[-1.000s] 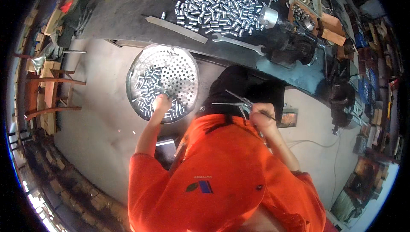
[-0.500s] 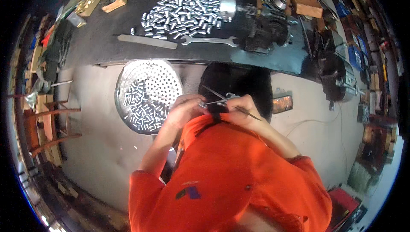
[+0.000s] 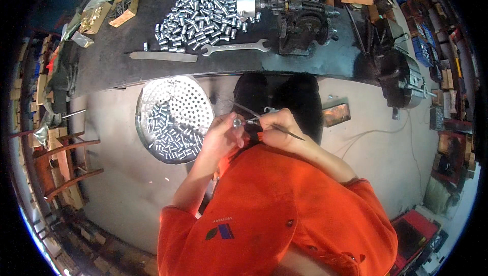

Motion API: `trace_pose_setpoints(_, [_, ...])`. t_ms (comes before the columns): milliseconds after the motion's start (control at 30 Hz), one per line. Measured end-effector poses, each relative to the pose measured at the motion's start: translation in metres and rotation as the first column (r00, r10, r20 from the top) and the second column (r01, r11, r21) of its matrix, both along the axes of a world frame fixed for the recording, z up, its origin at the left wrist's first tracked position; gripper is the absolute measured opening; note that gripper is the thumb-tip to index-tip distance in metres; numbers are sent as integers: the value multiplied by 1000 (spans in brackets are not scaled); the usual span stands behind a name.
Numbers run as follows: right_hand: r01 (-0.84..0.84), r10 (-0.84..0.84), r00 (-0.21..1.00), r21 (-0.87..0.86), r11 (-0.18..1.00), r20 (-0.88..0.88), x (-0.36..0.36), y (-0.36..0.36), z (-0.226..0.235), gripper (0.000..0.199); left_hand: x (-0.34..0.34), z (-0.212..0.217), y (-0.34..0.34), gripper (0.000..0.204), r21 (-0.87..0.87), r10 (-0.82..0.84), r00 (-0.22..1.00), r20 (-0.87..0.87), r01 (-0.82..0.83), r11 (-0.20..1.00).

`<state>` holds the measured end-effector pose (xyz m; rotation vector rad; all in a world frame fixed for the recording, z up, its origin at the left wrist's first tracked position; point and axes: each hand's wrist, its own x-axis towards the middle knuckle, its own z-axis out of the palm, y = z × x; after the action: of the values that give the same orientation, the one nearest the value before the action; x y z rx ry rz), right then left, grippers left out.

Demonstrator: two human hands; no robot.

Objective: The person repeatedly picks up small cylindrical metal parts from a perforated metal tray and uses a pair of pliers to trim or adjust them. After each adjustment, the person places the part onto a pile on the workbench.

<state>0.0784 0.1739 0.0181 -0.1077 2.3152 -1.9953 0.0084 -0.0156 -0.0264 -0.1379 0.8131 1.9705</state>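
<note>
Pan (image 3: 190, 103) of round holes holds many metal pieces (image 3: 175, 142); next, the left hand (image 3: 218, 133) has its fingers clamped on one shiny tube (image 3: 237, 123), close to a slim tool (image 3: 246, 109), perhaps a caliper, gripped in the right hand's (image 3: 279, 125) closed fingers.

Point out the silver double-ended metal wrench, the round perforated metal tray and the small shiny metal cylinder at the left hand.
Wrench (image 3: 236, 48), head view: middle of the handle.
Tray (image 3: 192, 106), head view: bare perforated bottom.
Cylinder (image 3: 237, 122), head view: visible round end.
</note>
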Motion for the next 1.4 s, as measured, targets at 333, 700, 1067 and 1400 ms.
trace_pose_setpoints(333, [-39,39,993,2,999,-111,3,-2,-4,19,-2,24,4,24,-389,-164,723,-671,-154,908])
trace_pose_setpoints(700, [58,-1,959,194,979,-284,5,-4,-8,19,-8,36,10,13,-335,-217,566,-796,-114,935])
trace_pose_setpoints(1067, [99,-82,973,68,993,-215,4,-5,-15,20,-11,27,12,18,-309,-225,739,-635,25,951])
trace_pose_setpoints(1400, [-133,131,950,13,991,-283,21,2,29,27,-40,-8,-7,20,-448,-524,79,-848,-634,630])
